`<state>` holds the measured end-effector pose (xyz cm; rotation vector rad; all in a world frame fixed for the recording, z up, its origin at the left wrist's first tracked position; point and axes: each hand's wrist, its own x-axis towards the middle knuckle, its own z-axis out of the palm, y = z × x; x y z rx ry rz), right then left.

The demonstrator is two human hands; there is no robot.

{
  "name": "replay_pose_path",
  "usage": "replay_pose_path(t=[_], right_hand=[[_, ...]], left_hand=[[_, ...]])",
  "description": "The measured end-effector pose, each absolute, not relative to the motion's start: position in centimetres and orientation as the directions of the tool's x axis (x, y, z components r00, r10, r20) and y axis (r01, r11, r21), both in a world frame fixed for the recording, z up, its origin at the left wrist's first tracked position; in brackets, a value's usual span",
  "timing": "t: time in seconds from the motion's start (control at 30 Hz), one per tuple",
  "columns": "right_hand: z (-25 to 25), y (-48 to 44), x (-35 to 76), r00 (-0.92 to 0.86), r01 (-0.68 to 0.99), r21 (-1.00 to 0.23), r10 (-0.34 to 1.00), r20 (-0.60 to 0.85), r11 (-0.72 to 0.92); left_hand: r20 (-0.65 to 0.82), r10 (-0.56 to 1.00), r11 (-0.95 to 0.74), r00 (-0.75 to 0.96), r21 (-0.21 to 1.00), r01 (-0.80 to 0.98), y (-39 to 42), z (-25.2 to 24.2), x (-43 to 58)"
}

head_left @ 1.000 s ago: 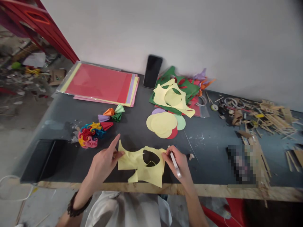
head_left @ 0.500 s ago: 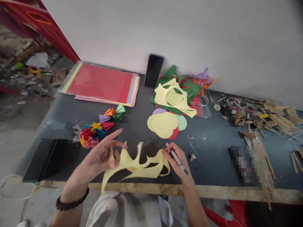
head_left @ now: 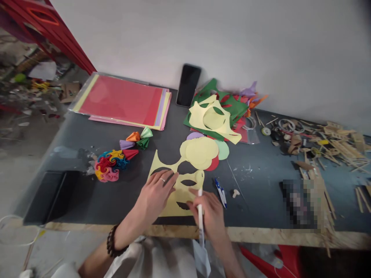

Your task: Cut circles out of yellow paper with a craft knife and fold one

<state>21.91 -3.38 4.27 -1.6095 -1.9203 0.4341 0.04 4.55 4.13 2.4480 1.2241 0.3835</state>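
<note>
A yellow paper sheet (head_left: 177, 192) with round holes cut out of it lies flat on the dark table (head_left: 95, 195) near the front edge. My left hand (head_left: 155, 195) presses down on its left part, fingers spread. My right hand (head_left: 210, 214) holds a white pen (head_left: 199, 208) with its tip on the sheet's right side. Just beyond the sheet lies a stack of paper circles (head_left: 201, 152), yellow on top, with red, green and purple beneath.
A blue-and-white pen (head_left: 220, 191) lies right of the sheet. Coloured paper cones (head_left: 136, 141) and a multicoloured paper ball (head_left: 109, 165) sit to the left. Further back are coloured sheets (head_left: 123, 101), a phone (head_left: 188, 85), paper offcuts (head_left: 218, 114) and wooden sticks (head_left: 333, 146).
The yellow sheet, lifted and flopping half a second ago, now lies flat and turned on the table. My left hand has come down onto it, and my right hand brought the pen onto it.
</note>
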Motion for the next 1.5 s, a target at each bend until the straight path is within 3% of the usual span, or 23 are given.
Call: replay_pose_path(t=[0.1, 0.23, 0.47, 0.63, 0.83, 0.97, 1.17, 1.27, 1.33, 1.37, 1.43, 1.5], right_hand=[[3.9, -3.9, 20.2, -0.334, 0.725, -0.572, 0.922, 0.195, 0.383], [2.8, -4.7, 19.2, -0.436, 0.693, -0.564, 0.884, 0.169, 0.45], [2.5, -5.8, 19.3, -0.482, 0.611, -0.624, 0.854, 0.196, 0.488], [2.7, -6.0, 20.2, -0.483, 0.585, -0.645, 0.85, 0.21, 0.492], [3.1, -6.0, 21.5, -0.426, 0.723, -0.507, 0.881, 0.207, 0.469], [2.9, -6.5, 21.9, -0.386, 0.693, -0.573, 0.897, 0.217, 0.437], [3.7, -6.8, 22.2, -0.204, 0.527, -0.779, 0.94, 0.273, 0.34], [5.4, -5.1, 23.3, 0.02, 0.525, -0.813, 0.952, 0.306, 0.251], [6.9, -2.8, 24.9, 0.115, 0.544, -0.794, 0.913, 0.39, 0.271], [7.7, -1.3, 25.9, 0.245, 0.584, -0.782, 0.87, 0.427, 0.219], [9.1, 2.3, 28.1, 0.408, 0.628, -0.775, 0.819, 0.403, 0.068], [10.4, 6.4, 30.4, 0.481, 0.714, -0.7, 0.726, 0.491, 0.0]], left_hand=[[0.057, 0.807, -0.548, 0.587, 0.442, 0.71, 3.3, 2.8, 0.5], [0.047, 0.818, -0.523, 0.573, 0.473, 0.709, 2.9, 2.7, -0.6], [0.073, 0.835, -0.513, 0.546, 0.465, 0.721, 3.8, 3.1, -0.8], [-0.02, 0.87, -0.443, 0.493, 0.406, 0.799, 3.3, 2.4, 0.5], [-0.059, 0.873, -0.426, 0.484, 0.387, 0.817, 3.0, 1.8, 0.7], [0.021, 0.879, -0.42, 0.476, 0.504, 0.754, 2.5, 2.6, -0.4], [0.093, 0.816, -0.464, 0.571, 0.695, 0.55, 2.6, 5.1, -3.2], [0.044, 0.944, -0.227, 0.327, 0.805, 0.549, 2.6, 5.4, -4.4], [-0.002, 0.989, -0.077, 0.145, 0.841, 0.536, 2.5, 5.2, -4.9], [-0.037, 0.995, -0.017, 0.093, 0.852, 0.523, 2.4, 5.0, -5.1], [-0.107, 0.991, 0.054, 0.074, 0.857, 0.512, 2.0, 4.6, -5.2], [-0.134, 0.984, 0.052, 0.12, 0.852, 0.521, 1.5, 4.3, -4.9]])
